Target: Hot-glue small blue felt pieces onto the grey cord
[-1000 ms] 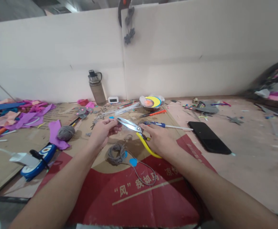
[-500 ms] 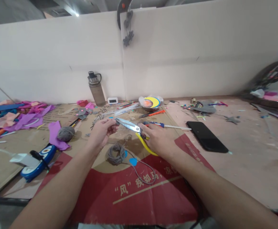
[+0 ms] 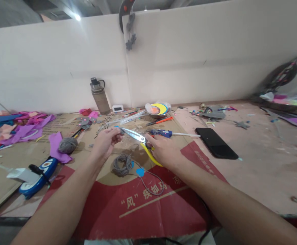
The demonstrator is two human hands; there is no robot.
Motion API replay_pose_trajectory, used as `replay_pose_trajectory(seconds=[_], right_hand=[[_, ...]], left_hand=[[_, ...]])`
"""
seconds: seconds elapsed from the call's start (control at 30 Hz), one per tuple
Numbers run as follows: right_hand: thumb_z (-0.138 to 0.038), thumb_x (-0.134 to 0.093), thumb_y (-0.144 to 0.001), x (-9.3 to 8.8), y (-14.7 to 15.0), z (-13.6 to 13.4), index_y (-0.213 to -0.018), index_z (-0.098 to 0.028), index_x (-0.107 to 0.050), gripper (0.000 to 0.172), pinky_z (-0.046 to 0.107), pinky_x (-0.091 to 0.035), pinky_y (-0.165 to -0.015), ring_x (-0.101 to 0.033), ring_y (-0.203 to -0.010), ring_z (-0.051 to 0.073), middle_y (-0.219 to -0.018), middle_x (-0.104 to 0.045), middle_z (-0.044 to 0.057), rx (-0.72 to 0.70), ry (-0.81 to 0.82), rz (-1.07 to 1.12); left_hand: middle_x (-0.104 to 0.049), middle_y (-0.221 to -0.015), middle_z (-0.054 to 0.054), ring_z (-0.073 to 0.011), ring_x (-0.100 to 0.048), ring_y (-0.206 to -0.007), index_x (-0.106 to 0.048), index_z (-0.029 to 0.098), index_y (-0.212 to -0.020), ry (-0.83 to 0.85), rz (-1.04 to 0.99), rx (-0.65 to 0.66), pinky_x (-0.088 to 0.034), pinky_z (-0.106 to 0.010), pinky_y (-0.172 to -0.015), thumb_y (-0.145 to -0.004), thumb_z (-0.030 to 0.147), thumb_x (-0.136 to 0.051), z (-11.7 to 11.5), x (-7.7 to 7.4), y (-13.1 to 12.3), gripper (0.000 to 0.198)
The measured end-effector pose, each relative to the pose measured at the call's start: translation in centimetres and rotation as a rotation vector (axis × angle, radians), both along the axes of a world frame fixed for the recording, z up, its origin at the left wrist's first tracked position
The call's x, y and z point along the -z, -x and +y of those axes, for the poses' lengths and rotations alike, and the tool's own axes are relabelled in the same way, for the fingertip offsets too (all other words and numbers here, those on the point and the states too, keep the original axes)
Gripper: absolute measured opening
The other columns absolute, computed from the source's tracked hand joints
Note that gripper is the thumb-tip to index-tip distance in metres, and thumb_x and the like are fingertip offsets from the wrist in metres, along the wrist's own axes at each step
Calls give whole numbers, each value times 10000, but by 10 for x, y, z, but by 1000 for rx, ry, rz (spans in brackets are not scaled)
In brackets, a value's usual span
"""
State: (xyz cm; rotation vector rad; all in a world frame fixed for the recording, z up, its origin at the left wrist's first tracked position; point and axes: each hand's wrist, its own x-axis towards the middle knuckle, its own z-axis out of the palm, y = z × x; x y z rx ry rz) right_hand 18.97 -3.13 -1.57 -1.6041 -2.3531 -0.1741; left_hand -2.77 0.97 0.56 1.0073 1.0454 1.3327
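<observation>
My right hand (image 3: 161, 148) is closed round the handles of yellow-handled scissors (image 3: 134, 136), whose blades point left. The fingers of my left hand (image 3: 109, 140) pinch a small grey piece (image 3: 122, 131) at the tips of the blades; its kind is too small to make out. Whether the blades touch it I cannot tell. Below my hands, a coil of grey cord (image 3: 122, 165) lies on the cardboard (image 3: 107, 211), with a loose loop running right past blue scraps (image 3: 140, 172).
A black phone (image 3: 216, 143) lies on the right. A glue gun (image 3: 161, 133) lies just beyond my right hand. Left are a grey yarn ball (image 3: 67, 145), a blue power strip (image 3: 38, 178) and purple scraps (image 3: 58, 146). A bottle (image 3: 100, 97) and a bowl (image 3: 158, 115) stand behind.
The whole view has shifted slightly to the right, so things appear a little further left. Both hands keep their hold, with the scissors still at the grey piece.
</observation>
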Motion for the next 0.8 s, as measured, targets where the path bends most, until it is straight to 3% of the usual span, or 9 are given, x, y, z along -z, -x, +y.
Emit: replay_pose_trajectory(seconds=[0.3,0.53,0.8], right_hand=[[-290,-471,-892,13,-3,9,-1197,-276,-595,330,259,-430,-735,-654,-877,178,-1013,-706,40,14,29,255],[-344,-493,-890,6,-2,5,-1203,-266,-582,334,279,-385,-665,-632,-894,216,-1013,-662,76,37,-33,119],[-340,-413,-931,-1,-1,1,-1197,-245,-582,329,292,-354,-641,-630,-900,230,-989,-655,97,53,-29,26]], left_hand=[[-642,-627,-25,-66,-533,-510,-630,119,-647,13,30,-34,-431,-196,-539,-553,243,-777,3,1,2,214],[-652,-642,-21,-61,-536,-505,-661,108,-720,-17,45,-54,-426,-190,-535,-556,257,-788,3,2,2,256],[-617,-610,-11,-60,-533,-515,-650,101,-666,26,-33,-3,-443,-182,-536,-567,205,-792,1,1,1,202]])
